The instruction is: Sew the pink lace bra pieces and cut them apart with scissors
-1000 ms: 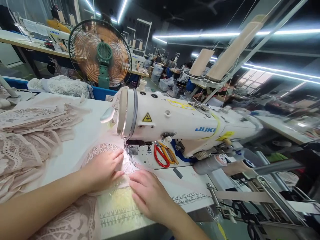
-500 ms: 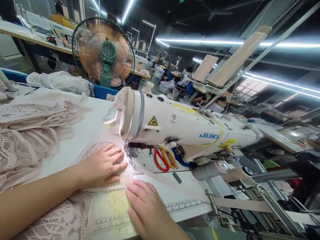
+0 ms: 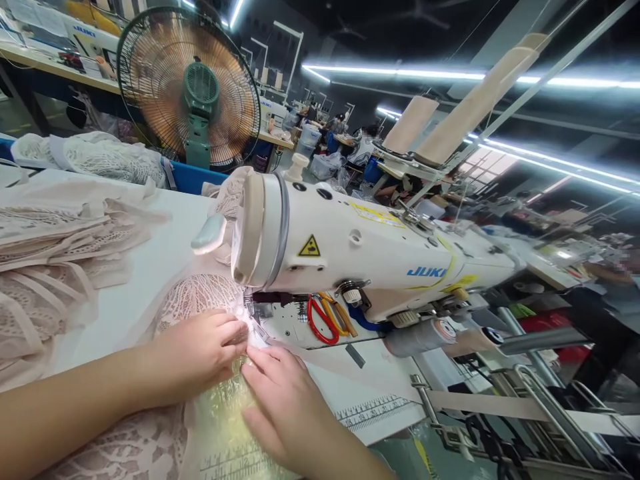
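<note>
Pale pink lace fabric (image 3: 197, 297) lies on the machine bed, its edge running up to the presser foot of a white sewing machine (image 3: 325, 233). My left hand (image 3: 200, 350) is closed, its bent fingers pinching the lace just in front of the foot. Close beside it, my right hand (image 3: 287, 393) has its thumb and fingertips drawn together on the fabric's near edge. The cloth between the fingertips is mostly hidden. A narrow beige strip (image 3: 287, 350) slants away from the foot to the right.
Red-handled scissors (image 3: 315, 323) and a yellow-handled tool (image 3: 334, 317) lie under the machine arm. Lace pieces (image 3: 55, 233) are piled at left. A printed ruler (image 3: 375, 410) runs along the table's front. Behind stands a fan (image 3: 200, 100); thread cones (image 3: 410, 127) stand above right.
My left hand has gone from lying spread on the lace to pinching its edge. My right fingertips have moved up and left, closer to the foot. The view has shifted slightly.
</note>
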Available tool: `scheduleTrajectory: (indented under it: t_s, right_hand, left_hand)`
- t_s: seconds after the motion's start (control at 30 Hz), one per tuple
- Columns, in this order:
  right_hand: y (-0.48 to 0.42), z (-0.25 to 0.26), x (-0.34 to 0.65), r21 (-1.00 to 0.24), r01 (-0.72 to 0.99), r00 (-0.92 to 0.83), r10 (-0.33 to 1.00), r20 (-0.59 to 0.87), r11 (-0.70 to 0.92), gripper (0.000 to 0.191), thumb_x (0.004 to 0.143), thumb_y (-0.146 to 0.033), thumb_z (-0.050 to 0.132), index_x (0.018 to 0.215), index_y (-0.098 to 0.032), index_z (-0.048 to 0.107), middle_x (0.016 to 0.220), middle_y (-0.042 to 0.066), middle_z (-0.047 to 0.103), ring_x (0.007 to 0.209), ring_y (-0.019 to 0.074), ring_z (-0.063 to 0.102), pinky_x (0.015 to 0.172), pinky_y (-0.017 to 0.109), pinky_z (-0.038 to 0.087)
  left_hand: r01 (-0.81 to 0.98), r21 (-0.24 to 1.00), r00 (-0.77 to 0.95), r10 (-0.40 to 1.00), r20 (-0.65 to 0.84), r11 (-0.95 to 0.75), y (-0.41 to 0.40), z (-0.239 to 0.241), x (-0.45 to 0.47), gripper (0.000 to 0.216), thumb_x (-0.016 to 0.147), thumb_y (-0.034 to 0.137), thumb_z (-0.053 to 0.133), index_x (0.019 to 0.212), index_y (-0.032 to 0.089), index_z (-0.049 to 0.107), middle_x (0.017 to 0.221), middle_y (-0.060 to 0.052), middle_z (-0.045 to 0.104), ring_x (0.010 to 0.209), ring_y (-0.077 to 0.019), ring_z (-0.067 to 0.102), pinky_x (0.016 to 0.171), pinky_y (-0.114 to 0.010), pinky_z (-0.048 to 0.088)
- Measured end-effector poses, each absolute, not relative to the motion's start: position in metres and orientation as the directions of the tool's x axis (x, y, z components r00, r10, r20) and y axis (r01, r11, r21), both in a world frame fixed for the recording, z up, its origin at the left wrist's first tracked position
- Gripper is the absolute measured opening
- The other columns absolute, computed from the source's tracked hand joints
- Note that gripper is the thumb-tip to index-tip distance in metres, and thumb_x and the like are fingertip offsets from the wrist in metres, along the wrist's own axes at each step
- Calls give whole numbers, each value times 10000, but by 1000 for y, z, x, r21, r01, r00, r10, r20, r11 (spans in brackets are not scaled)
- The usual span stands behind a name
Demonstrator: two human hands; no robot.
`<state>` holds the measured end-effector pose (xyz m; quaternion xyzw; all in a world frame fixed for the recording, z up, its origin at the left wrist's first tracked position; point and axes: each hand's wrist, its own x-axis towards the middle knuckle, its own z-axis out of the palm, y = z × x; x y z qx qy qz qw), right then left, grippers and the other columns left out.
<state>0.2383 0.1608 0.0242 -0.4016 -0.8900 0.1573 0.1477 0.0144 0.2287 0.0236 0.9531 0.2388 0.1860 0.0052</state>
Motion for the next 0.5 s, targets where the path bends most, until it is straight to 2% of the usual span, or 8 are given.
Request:
scheduleTrajectory:
  t_s: [0.17,0.3,0.4,0.5]
  right_hand:
    - [168,33,231,-416,719,-600,800,32,556,409,882,-379,562,1228,-163,585,1413,81,525,1119,282,475,1001,432,428]
    - [173,41,220,-371,773,-567,823,-40,515,393,873,-400,576,1171,-147,614,1401,108,538,1042,291,516,901,444,473]
    - [174,39,214,-325,800,-541,841,-23,505,371,864,-402,589,1129,-145,632,1385,134,551,1000,300,540,825,444,489]
    - [172,32,211,-296,806,-522,851,56,514,423,869,-428,587,1181,-145,619,1391,147,550,985,306,554,804,447,489]
  left_hand:
    - [296,-70,895,252,367,-953,247,23,4,287,914,86,523,1134,200,667,1114,-105,700,1004,-251,620,959,-438,461]
    - [212,-168,926,143,350,-963,266,27,-4,309,926,66,484,1168,157,655,1167,-127,699,1004,-258,635,1005,-454,443]
    - [179,-202,936,104,336,-963,276,34,-4,295,934,78,473,1140,148,673,1137,-135,713,962,-247,651,969,-407,482]
    - [166,-211,937,88,338,-963,282,43,-3,326,953,76,421,1111,155,695,1056,-129,734,913,-229,667,933,-366,510]
